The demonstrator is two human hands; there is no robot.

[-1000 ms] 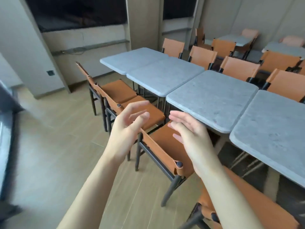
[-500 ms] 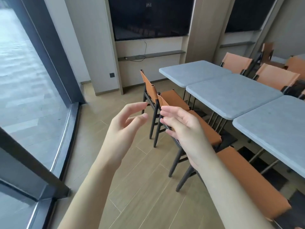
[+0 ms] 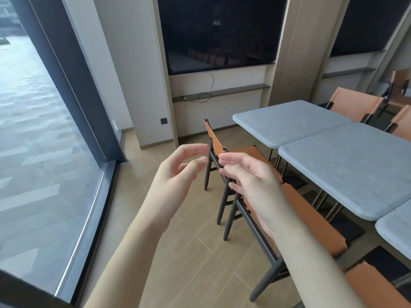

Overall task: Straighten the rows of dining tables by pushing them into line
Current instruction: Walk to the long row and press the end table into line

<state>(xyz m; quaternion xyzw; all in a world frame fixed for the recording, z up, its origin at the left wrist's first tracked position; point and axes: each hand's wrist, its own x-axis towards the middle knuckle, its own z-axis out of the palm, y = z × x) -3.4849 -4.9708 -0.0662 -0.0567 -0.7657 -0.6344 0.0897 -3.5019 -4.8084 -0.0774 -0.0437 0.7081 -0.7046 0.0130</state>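
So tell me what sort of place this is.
Probably a restaurant or canteen dining room: grey tables butted end to end in a row, matching orange chairs tucked along both sides, and a floor-to-ceiling window facing paving outside.

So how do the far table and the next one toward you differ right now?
The far table sits nearest the wall, with its end edge free; the next table has tables at both ends. The far table's near long edge sits further left than the next table's, so they look stepped. Both have grey stone-look tops with rounded corners.
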